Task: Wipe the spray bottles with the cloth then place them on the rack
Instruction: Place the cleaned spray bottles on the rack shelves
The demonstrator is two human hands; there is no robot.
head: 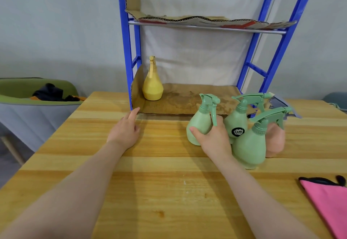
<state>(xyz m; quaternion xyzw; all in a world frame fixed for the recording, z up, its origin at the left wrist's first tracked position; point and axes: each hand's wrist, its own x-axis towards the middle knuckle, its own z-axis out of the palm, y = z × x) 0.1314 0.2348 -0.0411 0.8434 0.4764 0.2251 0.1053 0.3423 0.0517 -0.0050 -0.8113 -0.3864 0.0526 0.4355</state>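
Note:
Three green spray bottles stand close together at the right of the wooden table (150, 182). My right hand (214, 142) grips the leftmost green bottle (199, 120), thumb on its front. Beside it are a green bottle with a black label (237, 122) and a nearer green bottle (248, 148). A peach bottle (275, 141) is partly hidden behind them. A yellow spray bottle (152, 88) stands upright on the blue rack's (124, 50) lower shelf, at its left end. The pink cloth (326, 201) lies flat at the table's right edge. My left hand (124, 131) rests on the table, fingers relaxed, holding nothing.
Brown cardboard (180, 97) lines the rack's lower shelf, and a torn sheet (206, 21) covers the upper one. A green chair (18, 92) with dark clothing on it stands left of the table. A grey flat object (281, 103) lies behind the green bottles.

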